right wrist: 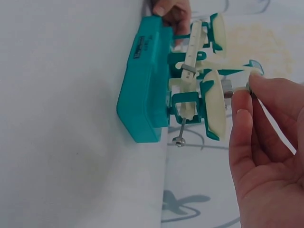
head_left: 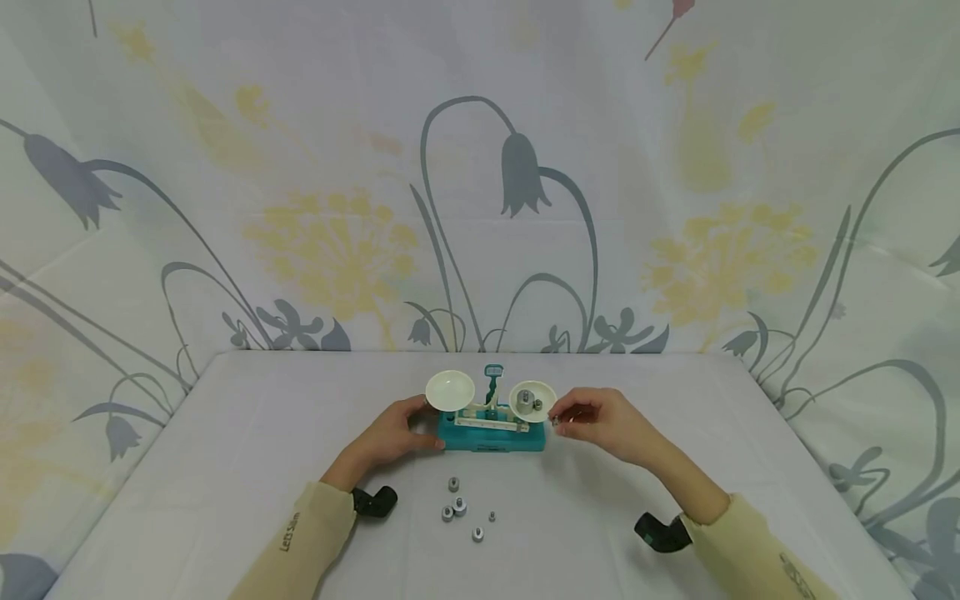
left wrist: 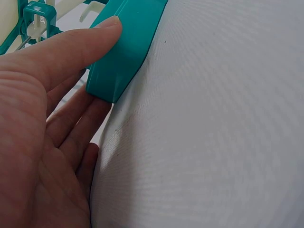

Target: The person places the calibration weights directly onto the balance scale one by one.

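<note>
A small teal balance scale (head_left: 491, 437) with two cream pans stands on the table. My left hand (head_left: 390, 433) grips the left end of its base; in the left wrist view the thumb (left wrist: 107, 35) lies on the teal base (left wrist: 126, 47) and the fingers reach behind it. The left pan (head_left: 450, 391) holds nothing. On the right pan (head_left: 544, 409) sit a larger metal weight (head_left: 525, 402) and a smaller one (head_left: 537, 405). Just beside that pan, my right hand (head_left: 603, 423) pinches a small metal weight (right wrist: 250, 88) between thumb and fingertips, mostly hidden by them.
Several loose metal weights (head_left: 460, 506) stand on the white tabletop (head_left: 570, 533) in front of the scale. An adjusting nut (right wrist: 179, 141) sticks out at the beam's end. Behind the table hangs a flowered cloth (head_left: 480, 250).
</note>
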### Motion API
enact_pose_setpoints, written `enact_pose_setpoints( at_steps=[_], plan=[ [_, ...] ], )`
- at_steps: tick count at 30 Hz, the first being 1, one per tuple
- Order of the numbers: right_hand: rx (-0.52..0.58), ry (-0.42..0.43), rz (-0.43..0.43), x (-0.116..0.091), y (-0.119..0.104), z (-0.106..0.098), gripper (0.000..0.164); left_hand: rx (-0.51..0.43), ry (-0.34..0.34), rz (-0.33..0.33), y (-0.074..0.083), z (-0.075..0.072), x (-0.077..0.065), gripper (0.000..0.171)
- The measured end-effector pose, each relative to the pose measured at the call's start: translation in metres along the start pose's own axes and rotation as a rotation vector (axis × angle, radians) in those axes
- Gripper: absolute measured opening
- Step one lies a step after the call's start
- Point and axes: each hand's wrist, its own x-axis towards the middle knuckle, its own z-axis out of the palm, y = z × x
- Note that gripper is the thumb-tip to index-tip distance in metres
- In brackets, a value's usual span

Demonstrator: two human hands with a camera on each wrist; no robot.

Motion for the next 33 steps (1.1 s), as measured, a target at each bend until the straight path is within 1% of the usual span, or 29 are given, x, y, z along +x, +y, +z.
enact_pose_setpoints(
  at_steps=[8,18,24,30,33],
  plan=[
    [-0.074,0.049,0.006,0.009,0.000,-0.003,0.016,0.001,-0.002,-0.006,-0.002,0.001,0.000,0.066],
    [-0.133,0.098,0.016,0.024,0.002,-0.005,0.016,0.013,0.005,-0.023,0.002,0.002,-0.002,0.066],
    [-0.151,0.087,0.013,0.030,0.001,-0.006,0.016,0.016,0.001,-0.003,0.000,0.002,-0.001,0.065],
    [-0.185,0.084,-0.015,0.036,0.000,-0.005,0.015,0.017,-0.006,0.019,0.001,0.000,0.000,0.065],
    [-0.215,0.081,-0.027,0.040,-0.002,-0.005,0.015,0.017,-0.007,0.020,0.002,-0.001,0.000,0.064]
  ],
)
